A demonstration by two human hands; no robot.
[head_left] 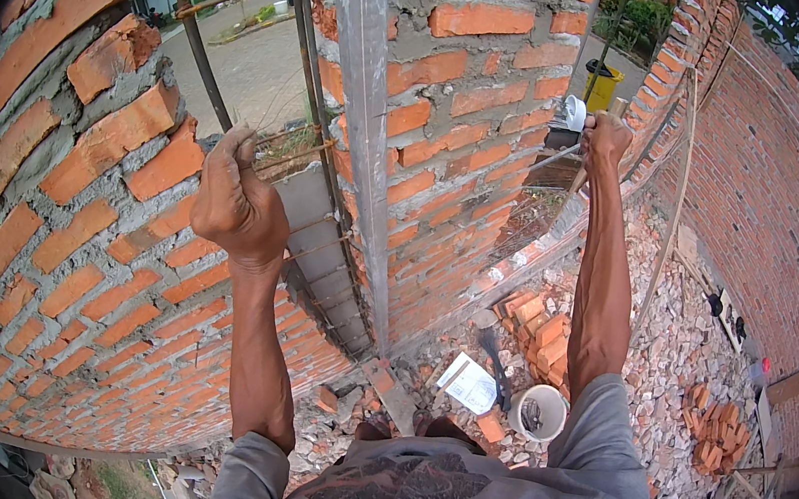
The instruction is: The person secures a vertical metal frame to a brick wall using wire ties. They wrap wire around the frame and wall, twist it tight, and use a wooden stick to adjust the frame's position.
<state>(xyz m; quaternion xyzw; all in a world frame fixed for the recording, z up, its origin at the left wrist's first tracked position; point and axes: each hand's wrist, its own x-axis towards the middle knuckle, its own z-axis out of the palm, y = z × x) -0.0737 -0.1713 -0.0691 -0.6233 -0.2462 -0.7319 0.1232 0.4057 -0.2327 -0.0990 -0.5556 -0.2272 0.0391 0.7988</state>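
Note:
My left hand (240, 198) is raised at the broken edge of the brick wall (96, 179), next to the steel rods in the gap. Its fingers are curled closed, and whatever they may hold is hidden. Stretched forward past the far end of the brick pier (471, 87), my right hand (607, 144) is closed on a white round thing (575, 113), perhaps a spool or cap. Between my hands, a long grey straightedge (362, 113) stands upright along the pier's edge. Thin steel rods (315, 87) with wire ties rise in the gap beside it.
Brick rubble (637, 402) covers the ground below. A white bucket (539, 412), stacked bricks (541, 339), a dark-handled tool (494, 358) and a printed sheet or bag (470, 383) lie near my feet. Another brick wall (775, 158) stands right, with a wooden pole (673, 205) before it.

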